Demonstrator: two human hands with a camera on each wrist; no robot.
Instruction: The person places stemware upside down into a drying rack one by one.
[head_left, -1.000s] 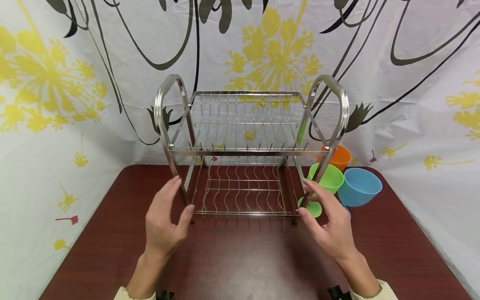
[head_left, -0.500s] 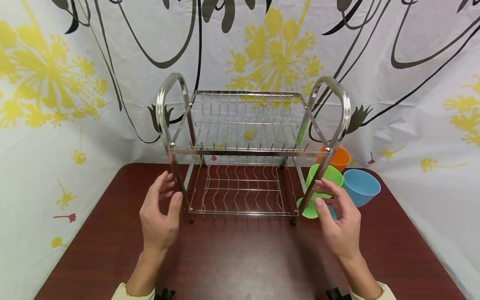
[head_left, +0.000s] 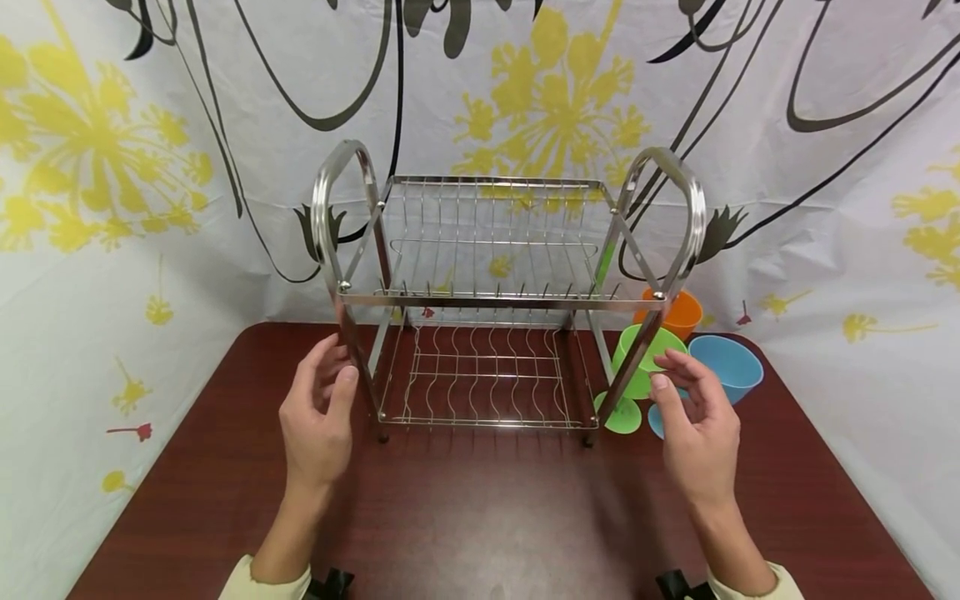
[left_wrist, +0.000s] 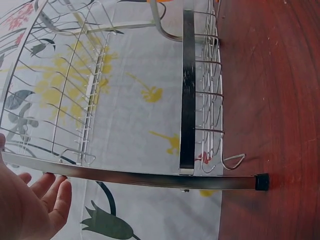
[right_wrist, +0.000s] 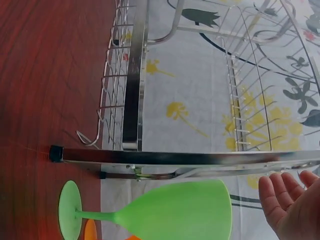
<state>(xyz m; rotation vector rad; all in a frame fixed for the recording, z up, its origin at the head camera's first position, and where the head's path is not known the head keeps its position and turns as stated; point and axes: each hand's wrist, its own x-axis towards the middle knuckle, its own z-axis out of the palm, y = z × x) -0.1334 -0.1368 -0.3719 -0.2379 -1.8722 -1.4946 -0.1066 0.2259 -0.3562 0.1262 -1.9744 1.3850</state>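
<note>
A two-tier metal dish rack (head_left: 498, 303) stands upright on the dark red table, its wire shelves bare. My left hand (head_left: 318, 425) is beside the rack's left front post, fingers loosely bent and thumb apart. In the left wrist view its fingertips (left_wrist: 61, 197) are very close to the post; I cannot tell if they touch. Outside the right post is my right hand (head_left: 701, 442), holding nothing, its fingers relaxed. Behind it are a green plastic goblet (head_left: 663, 340) and a blue goblet (head_left: 729, 362), with an orange goblet (head_left: 684, 315) farther back.
The dark red table (head_left: 480, 517) reaches back to a white cloth backdrop (head_left: 847, 208) printed with yellow flowers and grey stems. The rack's curved side handles (head_left: 321, 200) rise above its upper shelf. The goblets stand close together by the rack's right side.
Both hands have moved outward, away from the rack's front posts, the right one farther toward the right. Their fingers have bent a little more. The rack stays in place.
</note>
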